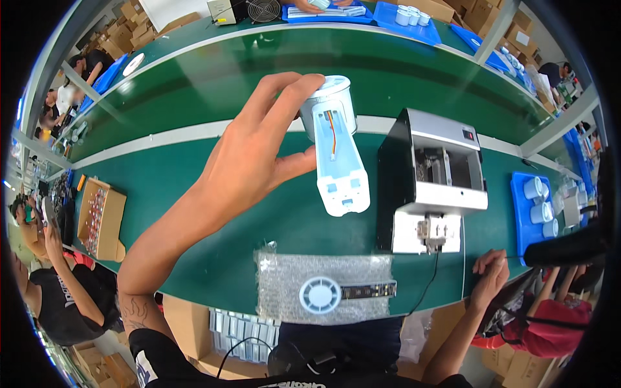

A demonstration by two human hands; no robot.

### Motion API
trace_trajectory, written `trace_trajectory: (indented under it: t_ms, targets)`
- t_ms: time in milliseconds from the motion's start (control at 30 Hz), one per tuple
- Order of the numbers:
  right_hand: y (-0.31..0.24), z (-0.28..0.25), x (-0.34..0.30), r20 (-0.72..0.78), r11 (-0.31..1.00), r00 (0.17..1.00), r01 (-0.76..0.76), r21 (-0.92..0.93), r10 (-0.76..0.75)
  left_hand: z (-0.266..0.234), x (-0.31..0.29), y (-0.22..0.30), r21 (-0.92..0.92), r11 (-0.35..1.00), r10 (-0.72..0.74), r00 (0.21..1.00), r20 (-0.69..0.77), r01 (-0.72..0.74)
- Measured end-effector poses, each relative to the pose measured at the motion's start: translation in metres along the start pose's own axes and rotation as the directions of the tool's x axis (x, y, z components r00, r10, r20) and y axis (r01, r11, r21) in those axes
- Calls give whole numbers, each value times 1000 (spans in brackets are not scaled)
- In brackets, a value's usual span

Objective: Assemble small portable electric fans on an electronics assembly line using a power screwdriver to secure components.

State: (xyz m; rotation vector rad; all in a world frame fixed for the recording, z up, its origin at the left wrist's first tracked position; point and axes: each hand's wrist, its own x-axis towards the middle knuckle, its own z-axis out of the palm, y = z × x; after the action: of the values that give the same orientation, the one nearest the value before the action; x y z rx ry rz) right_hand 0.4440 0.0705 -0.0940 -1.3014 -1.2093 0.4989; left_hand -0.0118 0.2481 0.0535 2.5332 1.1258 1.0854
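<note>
1. Housing [343, 171] of pale blue, wires [333, 132] showing, held over the middle of the table [174, 174]; the left hand's [249, 139] grip is clamped on its far, round end.
2. Right hand [490, 278] at the near right edge; I cannot tell its grip.
3. Circuit strip [369, 291] with round head [320, 295], near, on bubble wrap [278, 278].

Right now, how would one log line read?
left hand: holding pale-blue housing | right hand: near green bench edge | bubble wrap: under round pale-blue part

Cardboard box [114, 223], stacked cartons [121, 39], round grille [263, 10]
</note>
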Motion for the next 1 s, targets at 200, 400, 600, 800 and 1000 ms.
trace_trajectory:
  t_ms: [200,400,600,800,1000]
  targets:
    - [-17,-30,-9,-51,997,999,0,-83,-4,-2,-8,42,-5,1000,21,999,27,-21]
    - [-3,-12,-12,28,992,997,-66,-107,70,72,7,-60,-122,973,-193,981,32,196]
    - [-11,0,-4,39,996,999,-17,-82,21,114,94,-193,-371,664,-696,718,11,649]
    - [-11,-4,-11,8,999,999,-49,-17,49,167,167,-248,-434,696,-697,683,-218,572]
    - [4,-17,-25,-79,994,997,-26,-104,18,189,208,-258,249,689,-599,728,-334,680]
